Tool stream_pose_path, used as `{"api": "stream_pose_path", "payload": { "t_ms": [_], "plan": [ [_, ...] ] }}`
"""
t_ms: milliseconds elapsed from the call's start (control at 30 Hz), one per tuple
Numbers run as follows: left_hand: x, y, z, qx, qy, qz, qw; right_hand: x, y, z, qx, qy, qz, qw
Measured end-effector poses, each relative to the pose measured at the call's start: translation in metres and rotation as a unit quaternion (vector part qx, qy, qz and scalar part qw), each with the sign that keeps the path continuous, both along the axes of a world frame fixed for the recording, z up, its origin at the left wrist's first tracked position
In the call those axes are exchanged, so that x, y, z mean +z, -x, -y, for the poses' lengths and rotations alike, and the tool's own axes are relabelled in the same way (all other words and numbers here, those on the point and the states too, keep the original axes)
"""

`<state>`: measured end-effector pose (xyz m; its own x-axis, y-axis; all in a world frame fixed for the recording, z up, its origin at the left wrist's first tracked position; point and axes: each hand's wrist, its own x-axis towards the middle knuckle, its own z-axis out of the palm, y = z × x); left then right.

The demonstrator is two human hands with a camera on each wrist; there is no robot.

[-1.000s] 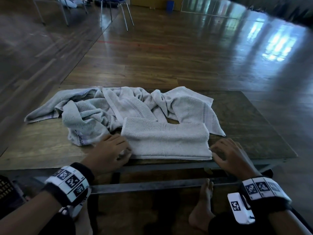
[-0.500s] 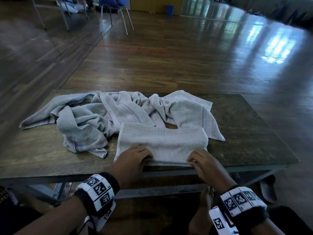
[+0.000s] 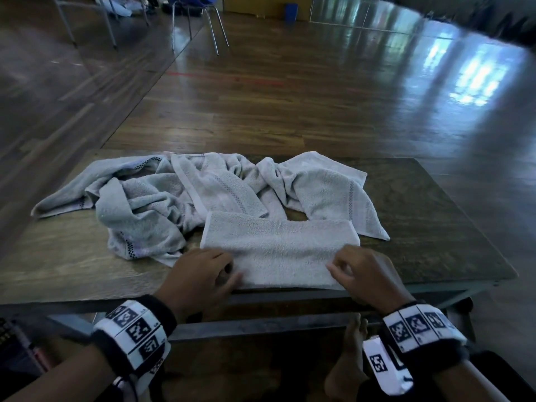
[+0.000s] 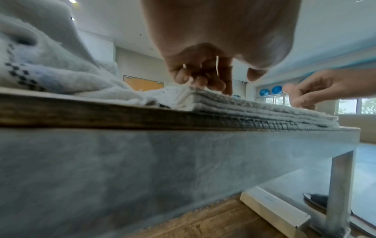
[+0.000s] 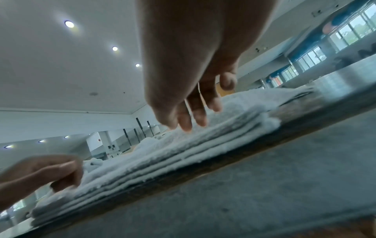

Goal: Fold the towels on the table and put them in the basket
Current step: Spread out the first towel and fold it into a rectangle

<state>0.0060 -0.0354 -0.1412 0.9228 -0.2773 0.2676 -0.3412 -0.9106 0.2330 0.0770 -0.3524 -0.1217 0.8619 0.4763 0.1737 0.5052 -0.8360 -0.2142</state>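
Note:
A folded pale grey towel [image 3: 278, 248] lies flat in several layers along the near edge of the wooden table [image 3: 435, 227]. My left hand [image 3: 229, 265] rests its bent fingertips [image 4: 203, 83] on top of the towel's left near corner, and its thumb hangs free of the cloth. My right hand [image 3: 339, 265] lays its fingertips [image 5: 193, 120] on the right near corner. Neither hand grips the towel. Behind it sprawls a heap of unfolded grey towels [image 3: 162, 204] with checked trim.
A dark latticed thing [image 3: 11, 340], perhaps the basket, shows at the lower left edge beside my arm. My bare foot [image 3: 348, 367] is under the table's metal frame. Chairs [image 3: 197, 13] stand far off on the wooden floor.
Both hands have moved inward from beside the folded towel's ends onto its near corners. The towel has stayed in place on the table.

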Motion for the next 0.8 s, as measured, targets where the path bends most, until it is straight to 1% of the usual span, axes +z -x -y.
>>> {"api": "stream_pose_path", "payload": {
  "t_ms": [67, 133, 200, 267, 333, 367, 500, 700, 767, 800],
  "plan": [
    [0.004, -0.012, 0.008, 0.028, 0.006, 0.036, 0.999, 0.003, -0.006, -0.020, 0.010, -0.021, 0.037, 0.999],
    [0.008, -0.028, 0.017, 0.047, -0.002, 0.043, 0.998, 0.003, -0.015, -0.043, 0.011, -0.036, 0.057, 0.998],
    [0.006, -0.043, 0.027, 0.032, -0.004, 0.004, 0.999, -0.001, -0.021, -0.062, 0.015, -0.039, 0.049, 0.998],
    [0.000, -0.051, 0.034, 0.014, -0.025, -0.040, 0.999, -0.011, -0.022, -0.074, 0.015, -0.010, 0.022, 1.000],
    [-0.009, -0.051, 0.038, 0.011, -0.053, -0.045, 0.997, -0.025, -0.020, -0.076, 0.006, 0.044, -0.001, 0.999],
    [-0.013, -0.049, 0.038, 0.013, -0.058, -0.043, 0.997, -0.032, -0.018, -0.073, -0.002, 0.057, -0.012, 0.998],
    [-0.029, -0.035, 0.035, 0.018, -0.077, -0.084, 0.993, -0.046, -0.008, -0.057, -0.031, 0.028, -0.044, 0.998],
    [-0.031, -0.017, 0.038, 0.043, -0.097, -0.123, 0.987, -0.046, 0.003, -0.051, -0.025, 0.093, -0.093, 0.991],
    [-0.025, -0.023, 0.043, 0.041, -0.085, -0.130, 0.987, -0.040, 0.000, -0.059, -0.016, 0.075, -0.091, 0.993],
    [-0.022, -0.028, 0.046, 0.039, -0.079, -0.120, 0.989, -0.037, -0.001, -0.064, -0.006, 0.063, -0.074, 0.995]
  ]
}}
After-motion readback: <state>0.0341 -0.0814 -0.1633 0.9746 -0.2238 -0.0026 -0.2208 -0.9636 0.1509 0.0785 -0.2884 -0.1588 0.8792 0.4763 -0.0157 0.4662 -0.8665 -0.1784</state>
